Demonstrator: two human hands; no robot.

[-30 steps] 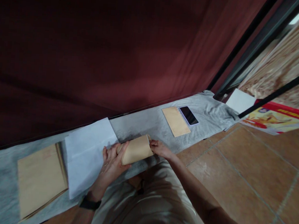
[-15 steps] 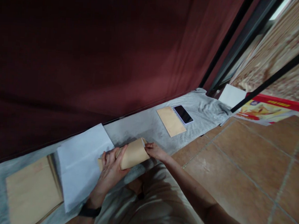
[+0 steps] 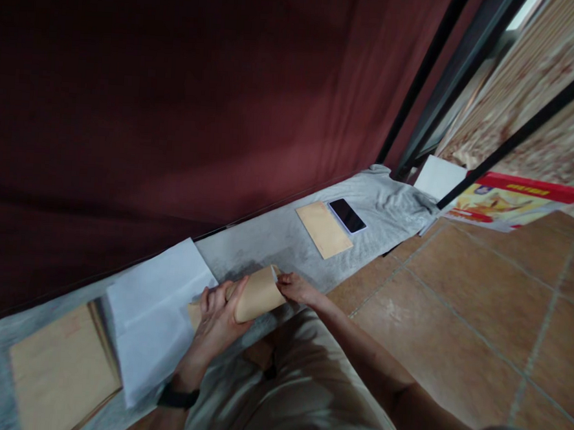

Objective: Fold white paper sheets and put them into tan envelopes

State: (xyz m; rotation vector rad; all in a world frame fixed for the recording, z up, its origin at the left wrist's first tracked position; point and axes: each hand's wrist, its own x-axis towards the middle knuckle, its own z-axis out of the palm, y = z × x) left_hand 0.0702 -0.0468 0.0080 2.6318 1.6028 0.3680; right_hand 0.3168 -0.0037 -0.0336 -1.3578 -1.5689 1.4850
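A tan paper envelope [image 3: 261, 296] is bowed into a curve above the cloth-covered ledge. My left hand [image 3: 220, 315] wraps around its left part, fingers on top and thumb along the near side. At the right end, where the envelope gapes, my right hand [image 3: 295, 287] is closed with its fingertips at the opening. A bit of white shows inside that opening; what the fingertips pinch there is partly hidden. Left of my hands lie white paper sheets [image 3: 152, 310] with fold creases. Beyond them rests a stack of tan envelopes [image 3: 64, 363].
Another tan envelope [image 3: 322, 230] lies flat on the grey cloth [image 3: 385, 195], beside a phone [image 3: 348, 216] with a dark screen. A dark red curtain [image 3: 201, 106] hangs behind the ledge. On the right are a black pole [image 3: 525, 129], a red-and-yellow printed box [image 3: 506, 202] and tiled floor [image 3: 456, 316].
My view has shifted a little. Both hands keep nearly the same hold on the bowed envelope, with the left hand slightly farther right along it.
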